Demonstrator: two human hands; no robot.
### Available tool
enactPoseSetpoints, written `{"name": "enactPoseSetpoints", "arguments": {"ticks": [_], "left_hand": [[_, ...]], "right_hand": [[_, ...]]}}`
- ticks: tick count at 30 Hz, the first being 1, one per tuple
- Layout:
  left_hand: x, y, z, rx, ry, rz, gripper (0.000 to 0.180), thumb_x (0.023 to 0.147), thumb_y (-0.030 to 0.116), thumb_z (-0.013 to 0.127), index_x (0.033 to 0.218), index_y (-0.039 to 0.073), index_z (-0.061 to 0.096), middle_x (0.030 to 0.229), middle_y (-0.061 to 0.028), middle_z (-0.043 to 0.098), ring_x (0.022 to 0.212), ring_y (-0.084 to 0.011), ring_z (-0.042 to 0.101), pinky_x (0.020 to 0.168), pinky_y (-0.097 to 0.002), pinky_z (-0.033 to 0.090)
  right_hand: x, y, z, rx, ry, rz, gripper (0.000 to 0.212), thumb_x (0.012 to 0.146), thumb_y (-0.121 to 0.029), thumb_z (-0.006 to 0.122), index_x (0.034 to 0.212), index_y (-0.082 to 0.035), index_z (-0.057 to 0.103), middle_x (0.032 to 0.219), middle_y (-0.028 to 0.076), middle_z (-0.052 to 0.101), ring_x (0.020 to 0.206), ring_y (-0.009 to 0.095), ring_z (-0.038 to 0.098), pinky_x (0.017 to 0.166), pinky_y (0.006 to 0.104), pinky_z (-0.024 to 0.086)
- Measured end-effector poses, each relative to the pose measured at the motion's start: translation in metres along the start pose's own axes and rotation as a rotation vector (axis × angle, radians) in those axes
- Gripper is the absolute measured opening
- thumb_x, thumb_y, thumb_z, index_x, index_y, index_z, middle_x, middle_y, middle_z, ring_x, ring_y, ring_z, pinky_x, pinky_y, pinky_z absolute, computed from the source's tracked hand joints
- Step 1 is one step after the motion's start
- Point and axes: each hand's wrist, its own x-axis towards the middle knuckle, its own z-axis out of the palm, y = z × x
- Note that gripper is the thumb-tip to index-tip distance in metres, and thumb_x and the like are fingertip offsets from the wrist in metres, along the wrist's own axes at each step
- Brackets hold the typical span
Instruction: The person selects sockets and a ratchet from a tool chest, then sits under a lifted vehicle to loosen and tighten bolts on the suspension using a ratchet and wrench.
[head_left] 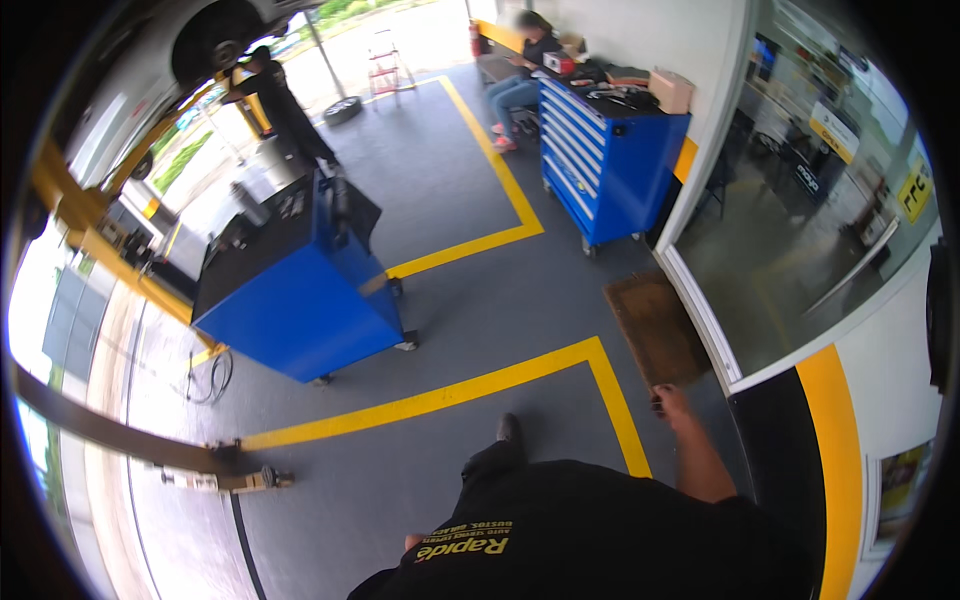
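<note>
My right hand (674, 404) hangs out at my right side, its fingers curled, near the edge of a brown doormat (655, 325). Something small and dark shows at the fingers, too small and blurred to name. Of my left hand (412, 541) only a sliver of skin shows beside my black shirt (590, 530); its fingers are hidden. One dark shoe (510, 428) is stepping forward on the grey floor, just inside a yellow painted line (420, 402).
A blue wheeled tool cart (300, 315) stands ahead left, a blue drawer cabinet (625, 170) ahead right. A glass door (800, 220) is on the right. One person (275, 105) works beside a raised car (130, 90); another (525, 65) sits by the wall. A tire (342, 110) lies farther back.
</note>
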Motion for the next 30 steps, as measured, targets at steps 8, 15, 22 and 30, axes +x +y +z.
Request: {"name": "enactPoseSetpoints", "arguments": {"ticks": [8, 15, 22, 30], "left_hand": [[0.211, 0.387, -0.389, -0.625, 0.134, 0.202, 0.031, 0.099, 0.030, 0.072, 0.110, 0.001, 0.071, 0.083, -0.0079, 0.073, 0.066, -0.0157, 0.064, 0.058, -0.0313, 0.052], [0.389, 0.627, -0.557, -0.618, 0.319, 0.351, 0.037, 0.094, 0.025, 0.078, 0.122, 0.003, 0.066, 0.085, -0.0053, 0.069, 0.068, -0.0130, 0.064, 0.053, -0.0306, 0.052], [0.512, 0.800, -0.658, -0.726, 0.012, 0.252, 0.042, 0.094, 0.020, 0.075, 0.130, 0.003, 0.062, 0.091, -0.0069, 0.067, 0.071, -0.0134, 0.062, 0.056, -0.0318, 0.054], [0.718, 1.009, -0.825, -0.460, -0.229, 0.453, 0.038, 0.095, 0.023, 0.075, 0.125, 0.002, 0.066, 0.092, -0.0057, 0.067, 0.071, -0.0134, 0.061, 0.063, -0.0318, 0.054]], "right_hand": [[0.151, -0.136, 0.105, 0.225, 0.035, 0.161, 0.022, 0.101, -0.028, 0.063, 0.113, -0.009, 0.064, 0.098, 0.009, 0.071, 0.081, 0.020, 0.068, 0.072, 0.0387, 0.055], [0.410, -0.400, 0.183, 0.379, 0.114, -0.227, 0.028, 0.102, -0.033, 0.061, 0.103, -0.006, 0.063, 0.084, 0.005, 0.067, 0.068, 0.016, 0.062, 0.059, 0.0321, 0.049], [0.572, -0.720, 0.262, 1.223, -0.063, -0.257, 0.023, 0.101, -0.024, 0.061, 0.117, -0.007, 0.058, 0.120, 0.009, 0.060, 0.111, 0.029, 0.062, 0.094, 0.0427, 0.054], [0.686, -0.795, 0.299, 1.554, 0.316, -0.429, 0.007, 0.092, -0.011, 0.058, 0.098, -0.010, 0.060, 0.108, 0.004, 0.057, 0.110, 0.033, 0.062, 0.092, 0.0465, 0.049]]}}
